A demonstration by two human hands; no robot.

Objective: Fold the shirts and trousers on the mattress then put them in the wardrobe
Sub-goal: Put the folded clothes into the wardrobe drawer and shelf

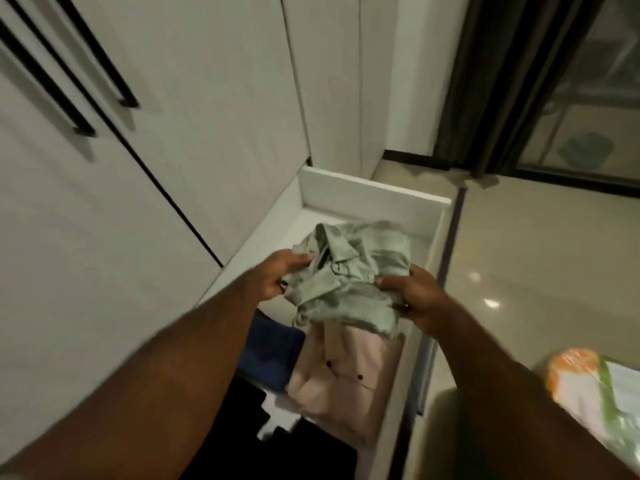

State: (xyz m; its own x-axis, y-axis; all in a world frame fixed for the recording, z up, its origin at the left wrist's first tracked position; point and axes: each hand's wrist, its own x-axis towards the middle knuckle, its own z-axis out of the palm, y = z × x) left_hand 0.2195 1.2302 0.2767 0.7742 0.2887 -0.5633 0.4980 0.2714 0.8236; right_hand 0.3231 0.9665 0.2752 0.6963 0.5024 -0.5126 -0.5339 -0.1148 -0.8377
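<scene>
Fingers (300, 260) of the left hand (277, 276) curl over the wardrobe-side edge of the folded green shirt (353, 271). Those of the right hand (415, 299) pinch the opposite edge, with the thumb on top. Both hands grip cloth and neither is free. The shirt lies straight between them as a rumpled bundle, collar uppermost and pointing away from the person, its lower hem hanging loose toward them.

It is held in the air over the open drawer (374, 192) at the foot of the wardrobe (173, 133). The bundle's longer side runs roughly along the drawer's length, away from the person. Directly beneath its near edge lies a folded pink garment (346, 379), with a blue garment (273, 351) beside it on the wardrobe side. Beyond the pink one, pale drawer bottom shows near the far wall.

That bare stretch looks like the target. It lies forward of and below the hands, so the likely move is a short push away and down, both hands together since they are equally near. The loose hem may drag across the pink garment.

To the right are the tiled floor (536, 254) and a plastic-wrapped package (595, 386).
</scene>
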